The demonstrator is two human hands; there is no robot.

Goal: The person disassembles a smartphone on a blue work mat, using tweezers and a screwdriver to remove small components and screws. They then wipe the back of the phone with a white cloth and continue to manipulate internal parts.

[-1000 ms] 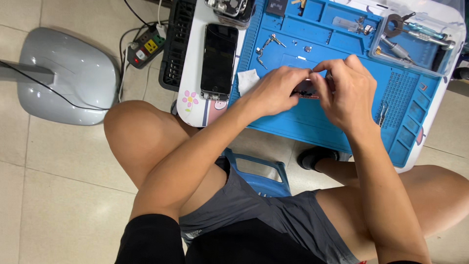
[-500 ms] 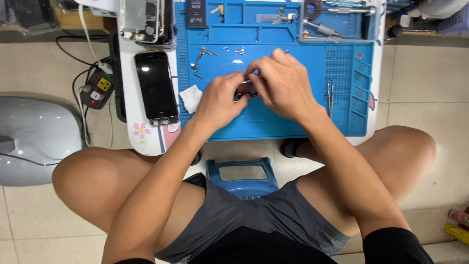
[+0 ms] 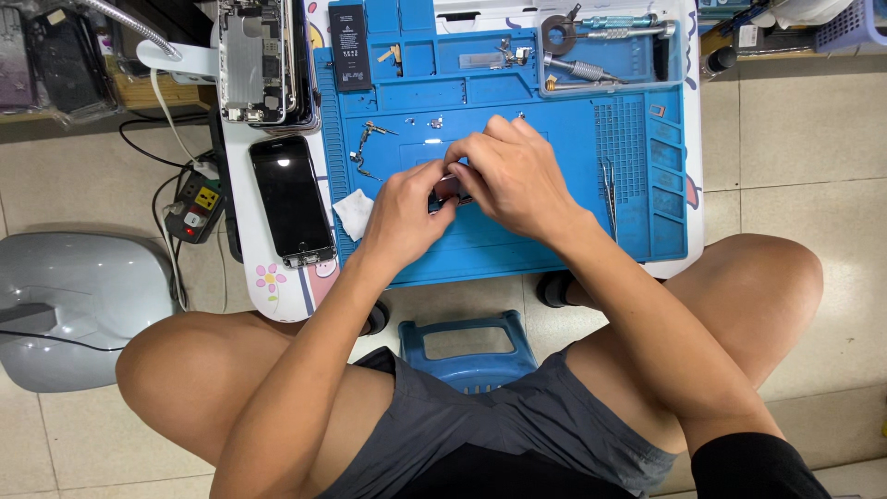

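Both hands meet over the middle of a blue repair mat on a low white table. My left hand and my right hand pinch one small dark part between their fingertips; most of it is hidden by the fingers. Small metal parts and screws lie on the mat just left of the hands. Tweezers lie to the right of my right hand.
A black phone lies face up on the table's left side, an opened phone chassis behind it, a black battery at the mat's top. Screwdrivers fill the top right tray. A power strip, grey device and blue stool are on the floor.
The view has swung so the mat now sits centred and larger. Both hands stay together on the small part over the mat, with little movement of their own.
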